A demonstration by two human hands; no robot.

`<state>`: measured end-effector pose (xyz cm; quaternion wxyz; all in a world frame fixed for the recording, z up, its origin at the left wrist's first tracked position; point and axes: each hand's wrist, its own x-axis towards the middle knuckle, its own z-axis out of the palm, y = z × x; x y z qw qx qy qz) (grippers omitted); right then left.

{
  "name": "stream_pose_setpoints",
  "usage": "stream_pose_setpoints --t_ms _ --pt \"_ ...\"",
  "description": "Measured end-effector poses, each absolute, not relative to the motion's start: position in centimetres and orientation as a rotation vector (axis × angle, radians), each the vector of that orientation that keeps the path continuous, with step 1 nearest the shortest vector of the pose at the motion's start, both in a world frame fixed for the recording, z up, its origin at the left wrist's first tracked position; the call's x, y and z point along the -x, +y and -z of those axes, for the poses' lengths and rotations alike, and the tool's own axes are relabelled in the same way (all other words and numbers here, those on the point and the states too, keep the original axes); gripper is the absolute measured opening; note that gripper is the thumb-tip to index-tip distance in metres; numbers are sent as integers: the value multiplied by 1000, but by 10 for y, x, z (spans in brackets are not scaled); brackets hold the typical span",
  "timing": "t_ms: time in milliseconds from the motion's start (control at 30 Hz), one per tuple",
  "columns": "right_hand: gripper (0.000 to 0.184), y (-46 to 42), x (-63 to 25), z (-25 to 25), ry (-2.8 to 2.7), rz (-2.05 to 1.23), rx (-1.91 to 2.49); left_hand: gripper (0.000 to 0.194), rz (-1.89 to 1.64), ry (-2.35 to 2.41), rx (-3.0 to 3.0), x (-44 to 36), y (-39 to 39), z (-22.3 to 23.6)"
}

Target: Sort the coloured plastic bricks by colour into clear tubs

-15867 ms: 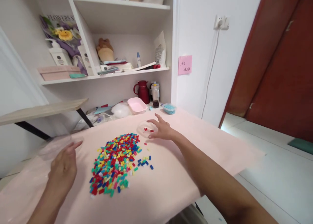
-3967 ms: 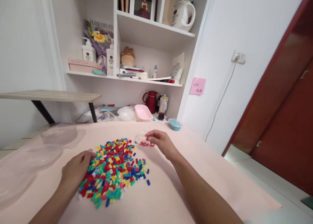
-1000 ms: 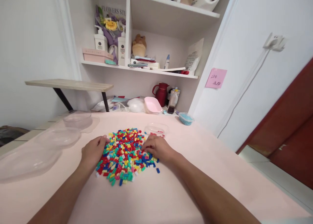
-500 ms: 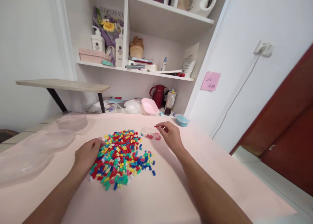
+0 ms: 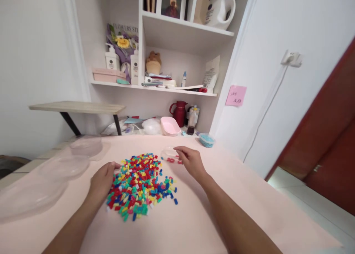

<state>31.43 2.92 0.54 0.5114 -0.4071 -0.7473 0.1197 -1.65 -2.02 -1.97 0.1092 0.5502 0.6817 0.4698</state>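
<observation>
A: Right hand [image 5: 192,163], quick, what's the grip?
B: Thumb and index pinched close at the clear container [image 5: 168,152]. Red shows near the tips, but can't tell if it's gripped.
A: Container where?
B: Just under and left of those fingertips. Red pieces [image 5: 170,160] at its near side, below the pinch; inside or against the wall, can't tell.
A: Left hand [image 5: 102,180]?
B: Fingers loosely curled, palm down on the pink cover [image 5: 166,228]. Nothing seen in it; underside hidden, so can't tell if it's grasping.
A: Main pile?
B: Heap of small bricks [image 5: 135,181], mixed red, blue, green, yellow, some white. Sits between the hands: right beside the left fingertips, left of and nearer the wearer than the right grip. Scattered blue bricks [image 5: 166,189] on the heap's side below the right hand.
A: Other stuff by the grip?
B: Tub of blue bits [image 5: 206,140] beyond and right of the right hand. Pink tray [image 5: 170,126] straight beyond it, red jug [image 5: 180,112] behind that, bottle with dark liquid [image 5: 191,122] just right of the jug.
A: Left side?
B: Clear trays [image 5: 63,167], left of the left hand, well apart from its fingers.
</observation>
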Motion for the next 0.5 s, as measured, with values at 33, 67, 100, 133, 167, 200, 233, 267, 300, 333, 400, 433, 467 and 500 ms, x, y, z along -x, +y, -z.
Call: stream_pose_setpoints --t_ms 33,67,100,133,167,200,233,267,300,333,400,433,467,500 --pt "29 27 -310 -6 -1852 -286 982 39 -1444 1941 -1636 16 -22 17" --pt "29 26 -306 -7 -1904 -295 988 40 -1498 1908 -1655 16 -25 15" --pt "29 25 -302 -8 -1961 -315 995 41 -1555 1891 -1664 16 -28 11" --pt "29 23 -300 -11 -2021 -343 1003 41 -1627 1827 -1661 16 -30 8" --pt "29 22 -299 -15 -2087 -378 1007 41 -1672 1768 -1658 17 -33 4" --pt "28 19 -300 -18 -2153 -406 1009 40 -1691 1712 -1662 17 -36 0" --pt "27 16 -301 -22 -2209 -433 1019 39 -1697 1653 -1683 17 -40 -5" --pt "29 12 -304 -26 -2249 -484 1032 38 -1689 1614 -1708 18 -44 -9" --pt "33 6 -308 -29 -2281 -554 1036 38 -1663 1595 -1739 18 -48 -13" --pt "38 -1 -313 -32 -2308 -618 1045 39 -1616 1599 -1772 17 -53 -16" --pt "50 -17 -325 -34 -2341 -675 1071 41 -1441 1671 -1835 16 -66 -18" --pt "57 -27 -331 -33 -2354 -673 1096 45 -1316 1727 -1861 14 -73 -17" --pt "64 -37 -338 -32 -2364 -659 1137 50 -1174 1788 -1885 13 -81 -16" --pt "70 -47 -343 -30 -2371 -636 1190 56 -1027 1853 -1906 11 -90 -13"
